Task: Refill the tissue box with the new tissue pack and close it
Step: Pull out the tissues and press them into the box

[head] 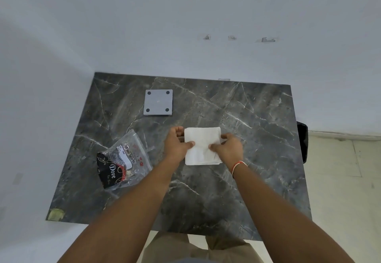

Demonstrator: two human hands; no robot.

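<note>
A white stack of folded tissues [203,139] is held just above or on the dark marble table [257,139], near its middle. My left hand [177,142] grips the stack's left edge, thumb on top. My right hand [227,148] grips its right edge, thumb on top as well. A grey square panel with four dark round pads [158,102] lies flat at the back left of the table; it looks like the tissue box's base plate. The rest of the box is hidden or out of view.
An empty clear plastic tissue wrapper with black and red print [121,159] lies on the table's left side. A white wall runs along the back and left. A black object [302,142] stands beside the table's right edge. A strip of tape [55,214] marks the front left corner.
</note>
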